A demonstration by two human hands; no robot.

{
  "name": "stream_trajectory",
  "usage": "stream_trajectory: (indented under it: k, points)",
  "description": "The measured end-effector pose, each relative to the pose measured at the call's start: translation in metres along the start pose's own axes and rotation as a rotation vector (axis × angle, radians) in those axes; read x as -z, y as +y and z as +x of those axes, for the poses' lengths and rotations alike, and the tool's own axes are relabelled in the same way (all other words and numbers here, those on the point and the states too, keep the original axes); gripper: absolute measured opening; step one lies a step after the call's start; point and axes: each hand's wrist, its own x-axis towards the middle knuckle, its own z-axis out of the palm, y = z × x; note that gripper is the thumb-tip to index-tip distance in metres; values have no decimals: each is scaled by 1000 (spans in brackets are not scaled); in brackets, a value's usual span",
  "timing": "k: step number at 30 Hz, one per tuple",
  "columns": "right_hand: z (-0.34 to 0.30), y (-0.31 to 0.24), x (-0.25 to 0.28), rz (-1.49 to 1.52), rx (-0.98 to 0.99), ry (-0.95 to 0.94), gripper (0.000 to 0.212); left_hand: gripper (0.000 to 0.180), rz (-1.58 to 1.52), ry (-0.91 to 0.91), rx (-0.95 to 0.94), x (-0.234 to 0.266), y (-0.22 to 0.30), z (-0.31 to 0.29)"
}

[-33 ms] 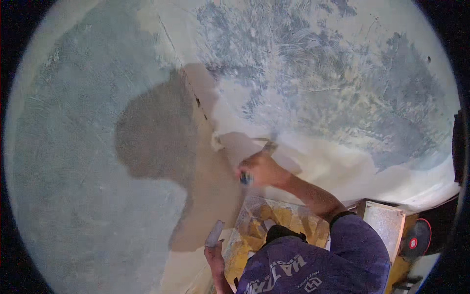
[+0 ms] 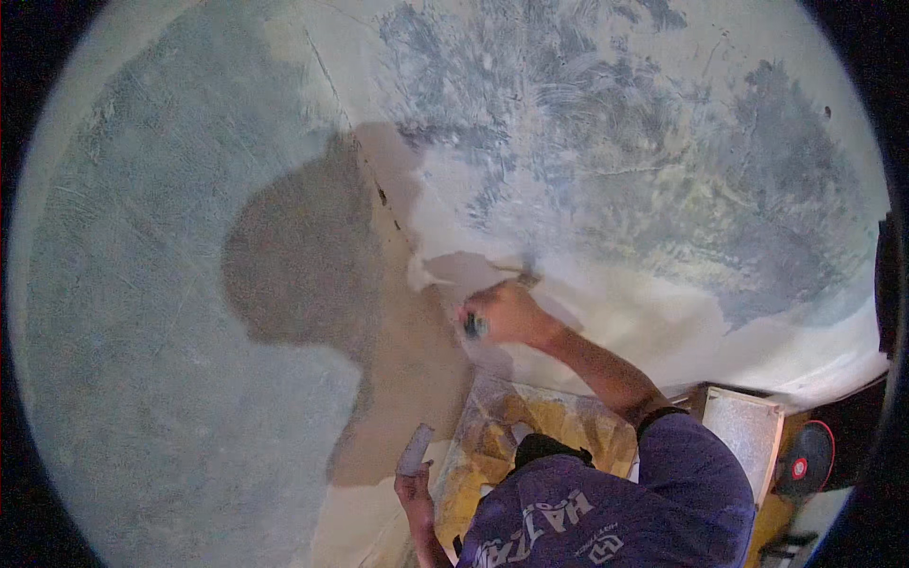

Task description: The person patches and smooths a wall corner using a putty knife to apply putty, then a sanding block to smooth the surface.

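My right hand (image 2: 511, 312) is closed round a dark-handled scraper (image 2: 472, 326), raised against the pale lower part of the right wall. The handle's end sticks out below my fist, and the blade is mostly hidden by the hand. Lower down, my left hand (image 2: 415, 488) grips a flat, pale, rectangular blade-like piece (image 2: 415, 451) that points upward; its kind is not clear. A corner seam with a dark crack (image 2: 383, 196) runs down between the two walls to the left of my right hand.
The left wall (image 2: 170, 284) is grey-green plaster; the right wall (image 2: 644, 142) has patchy blue-grey and white smears. My shadow covers the corner. Below are a yellowish stained surface (image 2: 540, 412), a pale panel (image 2: 743, 431) and a black disc with red rim (image 2: 806, 459).
My right hand has shifted slightly up with the scraper along the wall. My left hand and the flat piece stay nearly in place.
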Motion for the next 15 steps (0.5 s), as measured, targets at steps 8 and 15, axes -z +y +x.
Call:
stream_trajectory:
  k: [8,15]
  points:
    - [-5,-10,17,110,68,-84,16,30,-14,3,-4,9,-13,-8]
    - [-9,-17,0,48,19,-44,16,29,-23,-4,-61,17,-15,-14]
